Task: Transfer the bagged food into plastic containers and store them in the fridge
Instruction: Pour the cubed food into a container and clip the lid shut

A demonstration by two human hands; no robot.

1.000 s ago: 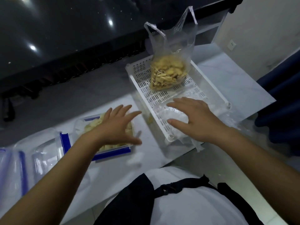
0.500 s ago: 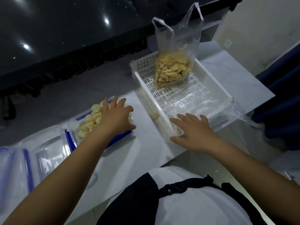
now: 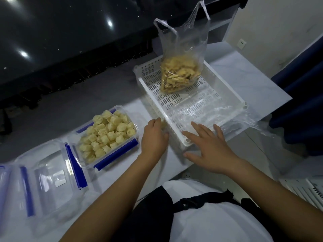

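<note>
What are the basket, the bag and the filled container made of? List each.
Basket: looks like rigid white plastic, matte, with moulded slots.
Bag: thin clear plastic film, glossy and crinkled, contents showing through.
Container: apparently clear hard plastic with blue clips, contents visible through its wall.

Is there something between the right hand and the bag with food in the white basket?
Nothing solid. The right hand is at the near end of the basket; the full bag stands at the far end. Only an empty, flattened clear bag lies on the basket floor between them.
</note>
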